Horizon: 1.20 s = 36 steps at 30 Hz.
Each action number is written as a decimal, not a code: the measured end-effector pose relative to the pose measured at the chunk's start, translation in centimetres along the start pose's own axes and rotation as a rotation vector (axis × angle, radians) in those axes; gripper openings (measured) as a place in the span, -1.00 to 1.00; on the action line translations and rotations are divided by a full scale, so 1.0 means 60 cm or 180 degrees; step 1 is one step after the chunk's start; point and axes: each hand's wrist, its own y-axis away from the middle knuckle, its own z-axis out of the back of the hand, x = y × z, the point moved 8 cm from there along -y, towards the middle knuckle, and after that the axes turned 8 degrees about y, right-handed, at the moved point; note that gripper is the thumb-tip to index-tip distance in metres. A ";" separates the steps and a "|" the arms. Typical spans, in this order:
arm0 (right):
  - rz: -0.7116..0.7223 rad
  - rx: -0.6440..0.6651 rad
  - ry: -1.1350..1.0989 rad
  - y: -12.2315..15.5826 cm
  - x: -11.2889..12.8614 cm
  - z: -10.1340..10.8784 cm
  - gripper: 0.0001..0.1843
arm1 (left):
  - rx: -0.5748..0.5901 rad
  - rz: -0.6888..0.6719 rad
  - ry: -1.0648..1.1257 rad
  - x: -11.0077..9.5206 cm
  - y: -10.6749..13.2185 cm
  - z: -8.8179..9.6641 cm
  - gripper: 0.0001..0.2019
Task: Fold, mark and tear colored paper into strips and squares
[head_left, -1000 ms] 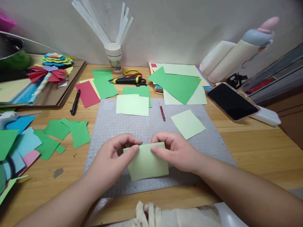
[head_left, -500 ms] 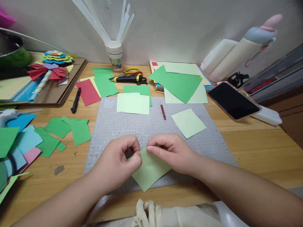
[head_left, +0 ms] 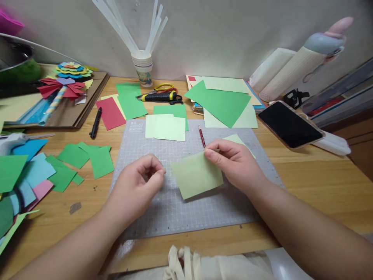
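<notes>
My right hand (head_left: 233, 161) pinches a light green paper sheet (head_left: 196, 177) by its upper right edge between thumb and fingers. The sheet is held slantwise above the grey cutting mat (head_left: 151, 216). To the left of it, apart from the sheet, my left hand (head_left: 141, 181) has its fingers curled and the thumb against the index finger; anything between them is too small to make out. Behind my right hand lies another light green sheet (head_left: 237, 139), partly covered. A short red pencil (head_left: 201, 136) rests on the mat just beyond the held sheet.
Pale green cards (head_left: 170, 129) lie at the mat's far edge. Beyond are a yellow-black cutter (head_left: 159, 96), scissors (head_left: 164, 86) and paper cups (head_left: 145, 74) with white sticks. Green scraps (head_left: 100, 161) and a black pen (head_left: 95, 123) are left; a phone (head_left: 291, 124) is right.
My left hand has let go of the light green sheet and moved slightly left. My right hand has lifted the sheet up and to the right, covering part of the other sheet.
</notes>
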 end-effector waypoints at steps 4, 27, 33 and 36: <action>-0.0043 -0.0182 -0.0124 0.004 -0.006 -0.003 -0.81 | 0.0176 0.0142 0.0603 0.006 -0.002 -0.014 -0.79; -0.0091 0.0283 -0.0843 0.023 -0.010 -0.051 -0.45 | -0.0088 0.0593 0.1676 0.032 0.000 -0.006 -0.74; -0.0793 0.0864 -0.1243 0.025 -0.030 -0.084 -0.77 | -0.0305 0.0397 0.1223 0.018 0.002 0.003 -0.73; -0.0879 0.0793 -0.1279 0.028 -0.031 -0.082 -0.79 | -0.0117 0.0423 0.1085 0.017 0.001 -0.007 -0.74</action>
